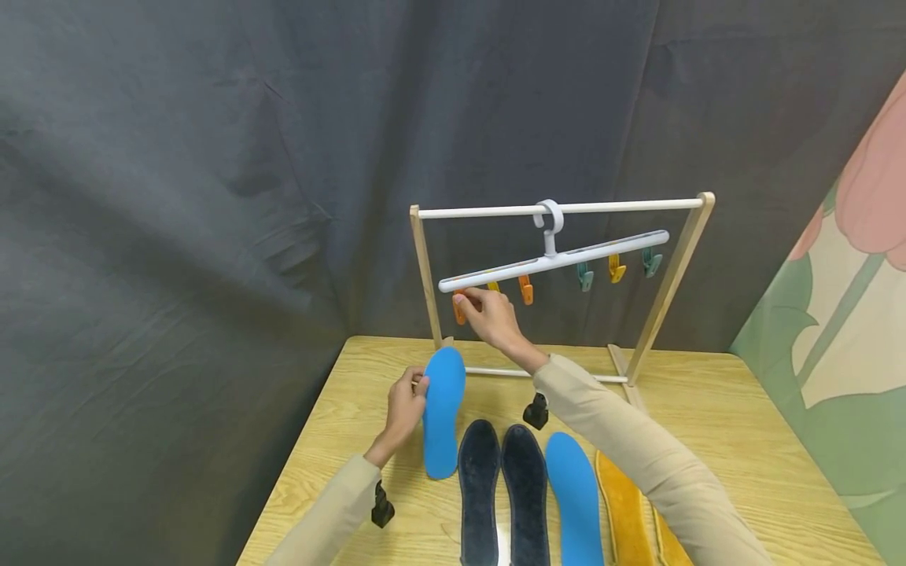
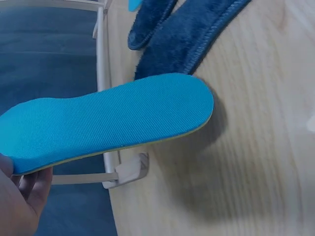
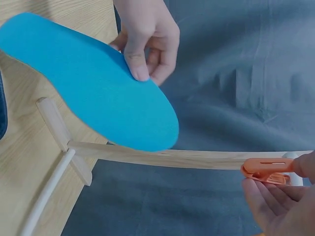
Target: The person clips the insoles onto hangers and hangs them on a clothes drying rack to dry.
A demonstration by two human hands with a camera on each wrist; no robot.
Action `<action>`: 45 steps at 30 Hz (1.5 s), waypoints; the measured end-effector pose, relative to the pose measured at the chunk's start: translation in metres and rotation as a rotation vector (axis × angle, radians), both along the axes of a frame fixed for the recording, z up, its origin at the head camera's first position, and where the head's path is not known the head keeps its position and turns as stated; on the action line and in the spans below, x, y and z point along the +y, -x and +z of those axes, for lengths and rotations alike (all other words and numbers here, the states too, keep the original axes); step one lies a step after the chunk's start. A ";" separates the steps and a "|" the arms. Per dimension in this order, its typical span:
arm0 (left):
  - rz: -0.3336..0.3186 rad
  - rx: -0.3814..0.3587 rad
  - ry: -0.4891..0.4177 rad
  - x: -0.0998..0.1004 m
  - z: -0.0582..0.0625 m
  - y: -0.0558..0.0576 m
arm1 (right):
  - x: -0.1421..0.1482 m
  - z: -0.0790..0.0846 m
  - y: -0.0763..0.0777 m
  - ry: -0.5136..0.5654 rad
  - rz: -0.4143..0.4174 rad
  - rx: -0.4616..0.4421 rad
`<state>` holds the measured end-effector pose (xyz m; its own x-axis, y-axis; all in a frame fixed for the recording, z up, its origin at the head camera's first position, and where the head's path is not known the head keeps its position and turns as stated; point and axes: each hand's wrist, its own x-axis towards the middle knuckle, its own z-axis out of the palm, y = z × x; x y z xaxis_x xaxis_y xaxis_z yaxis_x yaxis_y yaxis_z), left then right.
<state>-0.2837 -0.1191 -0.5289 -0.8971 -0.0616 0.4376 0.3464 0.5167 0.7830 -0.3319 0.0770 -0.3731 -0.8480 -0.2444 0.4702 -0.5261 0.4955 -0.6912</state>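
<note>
My left hand pinches a blue insole by its edge, thumb on one face. The insole is raised over the wooden table, toe end up, as the right wrist view also shows. My right hand holds an orange clip between thumb and fingers, at the left end of the white hanger. That hanger tilts, its left end lower, hooked on the rack's top bar. A gap separates the insole from the orange clip.
Two dark plush insoles, another blue insole and mustard-yellow insoles lie on the table. More coloured clips, such as a yellow clip, hang along the hanger. A grey curtain stands behind and left.
</note>
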 end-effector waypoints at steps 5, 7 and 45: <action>-0.034 0.027 -0.001 0.004 0.007 0.004 | -0.002 0.000 -0.001 0.011 -0.005 -0.013; -0.045 0.040 0.003 0.005 0.008 0.005 | -0.002 -0.001 -0.002 0.017 -0.007 -0.021; -0.129 0.118 -0.103 0.019 0.035 0.019 | -0.010 0.000 -0.006 0.155 -0.089 -0.124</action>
<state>-0.3028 -0.1000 -0.4944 -0.8432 0.0009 0.5377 0.4974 0.3812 0.7793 -0.3260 0.0668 -0.3735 -0.9167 -0.0992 0.3870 -0.3912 0.4190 -0.8194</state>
